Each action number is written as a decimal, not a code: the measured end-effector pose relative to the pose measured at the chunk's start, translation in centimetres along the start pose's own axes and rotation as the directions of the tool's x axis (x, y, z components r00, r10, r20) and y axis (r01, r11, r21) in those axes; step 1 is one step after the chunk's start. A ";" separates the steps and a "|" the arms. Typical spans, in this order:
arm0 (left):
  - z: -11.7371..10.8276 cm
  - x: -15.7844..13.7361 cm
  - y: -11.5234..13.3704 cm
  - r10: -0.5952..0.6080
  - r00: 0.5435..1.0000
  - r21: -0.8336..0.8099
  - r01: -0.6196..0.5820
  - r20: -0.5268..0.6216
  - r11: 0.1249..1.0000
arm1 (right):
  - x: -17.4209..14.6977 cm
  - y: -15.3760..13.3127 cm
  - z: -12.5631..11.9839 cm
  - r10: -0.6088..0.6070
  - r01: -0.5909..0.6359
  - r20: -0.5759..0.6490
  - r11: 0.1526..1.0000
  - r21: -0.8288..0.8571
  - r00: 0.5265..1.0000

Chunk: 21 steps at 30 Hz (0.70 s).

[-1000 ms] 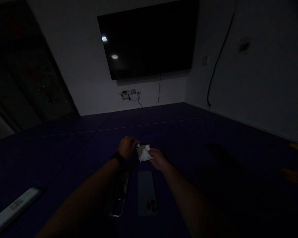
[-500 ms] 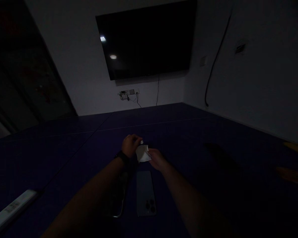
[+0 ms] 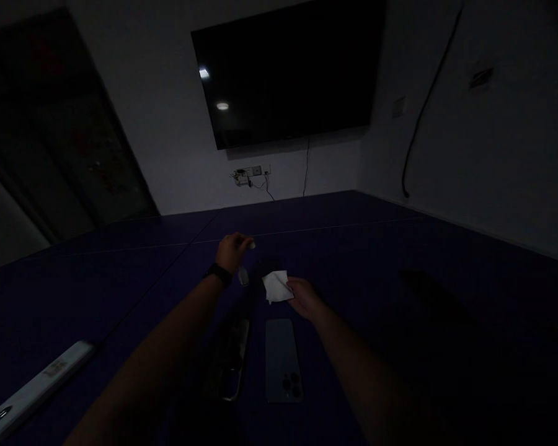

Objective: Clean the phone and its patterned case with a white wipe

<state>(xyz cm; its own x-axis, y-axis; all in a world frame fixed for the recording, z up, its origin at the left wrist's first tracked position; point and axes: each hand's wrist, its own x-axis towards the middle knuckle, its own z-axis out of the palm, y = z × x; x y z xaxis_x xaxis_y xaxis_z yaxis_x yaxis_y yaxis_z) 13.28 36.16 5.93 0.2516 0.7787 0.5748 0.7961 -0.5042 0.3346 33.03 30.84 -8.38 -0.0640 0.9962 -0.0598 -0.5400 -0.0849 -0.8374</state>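
Observation:
My left hand (image 3: pixel 232 251), with a dark band on its wrist, is raised over the purple surface and pinches a small white piece (image 3: pixel 252 245) too small to name. Just below that hand is a small pale oval item (image 3: pixel 243 276), its kind unclear in the dim light. To the right, my right hand (image 3: pixel 303 296) grips the edge of a white tissue (image 3: pixel 276 287), which is spread out with creases. Nearer to me lies a phone (image 3: pixel 279 353), its back with the camera lenses facing up. A clear-looking phone case (image 3: pixel 235 362) lies left of the phone, partly in shadow.
A white power strip (image 3: pixel 41 384) lies at the lower left on the purple surface (image 3: pixel 353 248). At the far wall hang a large television (image 3: pixel 288 74) and, under it, sockets with cables (image 3: pixel 251 174). A dark cable (image 3: pixel 421 118) runs down the right wall.
My left hand has moved up and away from the tissue with the small white piece. The pale oval item now shows beneath it. My right hand still holds the tissue. The view has shifted slightly.

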 end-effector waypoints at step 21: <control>-1.7 -1.4 -3.7 -0.044 0.999 0.060 0.043 0.017 0.997 | -0.1 -0.2 -0.1 -0.039 0.039 0.002 0.999 -0.024 0.999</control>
<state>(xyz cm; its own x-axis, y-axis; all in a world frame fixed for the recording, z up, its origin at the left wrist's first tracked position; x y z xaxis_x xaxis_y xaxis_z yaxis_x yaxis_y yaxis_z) 9.08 36.28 5.17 0.2253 0.8063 0.5469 0.8378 -0.4468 0.3136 33.24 30.74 -8.22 -0.0443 0.9987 -0.0265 -0.5218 -0.0458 -0.8518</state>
